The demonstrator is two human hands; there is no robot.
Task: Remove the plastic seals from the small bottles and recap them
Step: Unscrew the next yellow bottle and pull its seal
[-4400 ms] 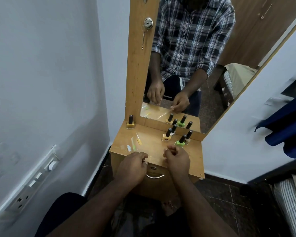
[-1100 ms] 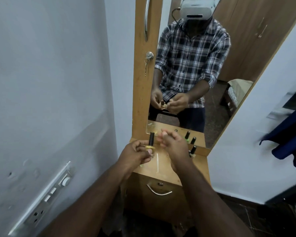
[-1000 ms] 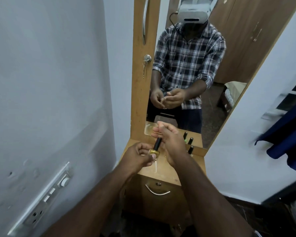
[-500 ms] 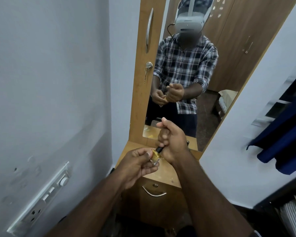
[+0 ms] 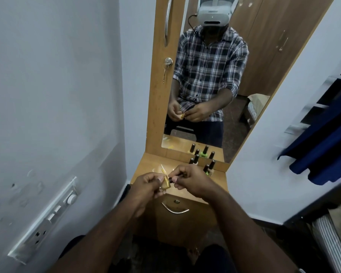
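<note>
A small yellow bottle (image 5: 165, 184) with a black cap lies sideways between my hands, above the front of the wooden shelf (image 5: 146, 168). My left hand (image 5: 146, 184) grips the glass body. My right hand (image 5: 189, 179) pinches the black cap with thumb and fingers. A strip of clear plastic seal (image 5: 163, 168) sticks up just behind the bottle. Several other small bottles (image 5: 209, 168) with black caps, one of them green, stand at the back right of the shelf, partly hidden by my right hand.
A tall mirror (image 5: 215, 75) rises behind the shelf and reflects a person and the bottles. A drawer with a metal handle (image 5: 175, 209) is below. A switch panel (image 5: 45, 219) is on the left wall. Blue cloth (image 5: 323, 154) hangs at the right.
My hands have come down and toward me with the yellow bottle, which has tipped from slanted to lying sideways. My right hand has stayed on the cap; the view has tilted down.
</note>
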